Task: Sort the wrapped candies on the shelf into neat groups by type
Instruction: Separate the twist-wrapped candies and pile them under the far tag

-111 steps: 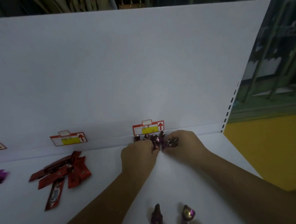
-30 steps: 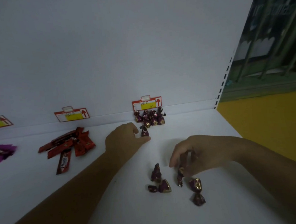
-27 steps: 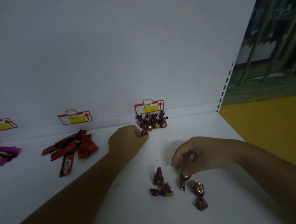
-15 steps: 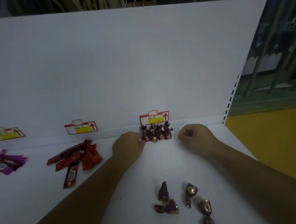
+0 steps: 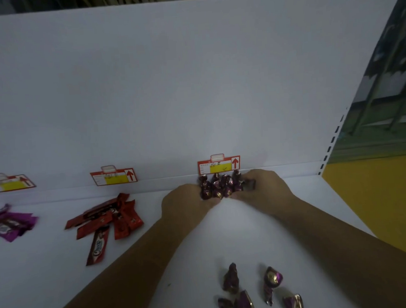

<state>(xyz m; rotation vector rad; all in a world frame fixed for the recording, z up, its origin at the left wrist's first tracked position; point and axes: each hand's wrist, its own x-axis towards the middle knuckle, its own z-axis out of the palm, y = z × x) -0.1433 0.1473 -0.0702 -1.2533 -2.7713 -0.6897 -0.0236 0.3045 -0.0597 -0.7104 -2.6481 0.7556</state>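
Head: candy cluster [image 5: 220, 187] between left hand [image 5: 183, 202], right hand [image 5: 265, 189]

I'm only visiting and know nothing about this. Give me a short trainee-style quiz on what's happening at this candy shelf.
1. True or false: the red wrapped candies lie to the left of the left hand.
2. The purple candy cluster under the rightmost price tag is:
A) untouched
B) between the left hand and the right hand
C) lifted in the air
3. Fill in: the loose purple candies nearest the camera lie ___ from the cluster.

Key: 1 true; 2 B; 3 apart.
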